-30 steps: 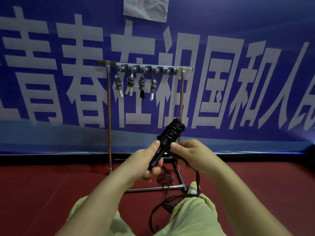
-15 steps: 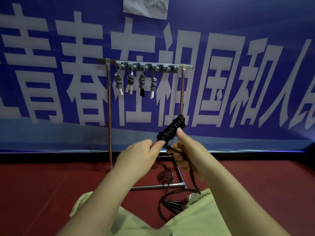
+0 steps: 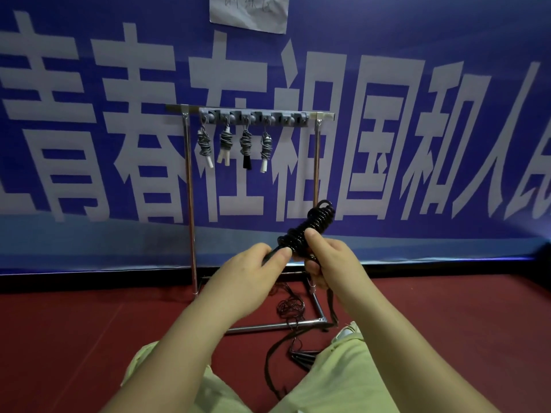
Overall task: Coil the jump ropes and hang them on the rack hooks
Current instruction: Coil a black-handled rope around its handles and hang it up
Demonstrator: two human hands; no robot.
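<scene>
Dark red floor (image 3: 89, 338) carries chrome tube rack base (image 3: 277, 325); loose black rope tangle (image 3: 290, 308) lies beside it.

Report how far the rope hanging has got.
Done: four coiled ropes hang on the rack. In hand: the left hand and right hand hold a black rope, mostly wound. Left: its loose tail on the floor, then hanging it on a free right-side hook.

Writing on taped paper (image 3: 249, 11), cut off, illegible.
</scene>
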